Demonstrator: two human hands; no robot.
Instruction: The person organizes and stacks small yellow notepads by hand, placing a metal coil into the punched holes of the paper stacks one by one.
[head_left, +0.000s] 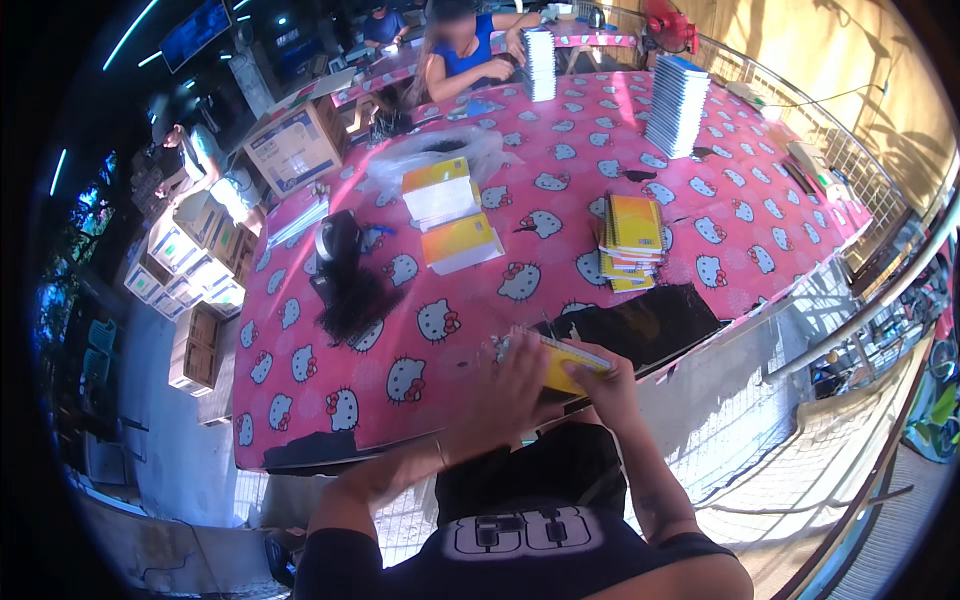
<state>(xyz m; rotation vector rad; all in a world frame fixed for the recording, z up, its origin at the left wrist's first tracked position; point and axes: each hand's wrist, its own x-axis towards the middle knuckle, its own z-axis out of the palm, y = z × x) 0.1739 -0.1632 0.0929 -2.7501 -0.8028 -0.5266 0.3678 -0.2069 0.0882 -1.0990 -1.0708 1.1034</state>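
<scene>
At the table's near edge, my right hand (608, 388) grips a yellow spiral notebook (562, 368), thumb on its cover. Along the notebook's upper edge runs the wire binding. My left hand (512, 385), somewhat blurred, has its fingers stretched out against the notebook's left end. Beyond my right hand a stack of yellow spiral notebooks (633, 225) lies on the table. Farther left are two piles of yellow covers with white sheets (440, 190), one behind the other, apparently without wire.
A pink cat-print cloth covers the table (520, 280), with a black patch (650, 325) by its near edge. Black bristly wire bundles (355, 300) lie left, near a plastic bag (385, 165). Tall notebook stacks (680, 105) stand far right. A person in blue (470, 55) sits opposite; cartons (290, 145) stand left.
</scene>
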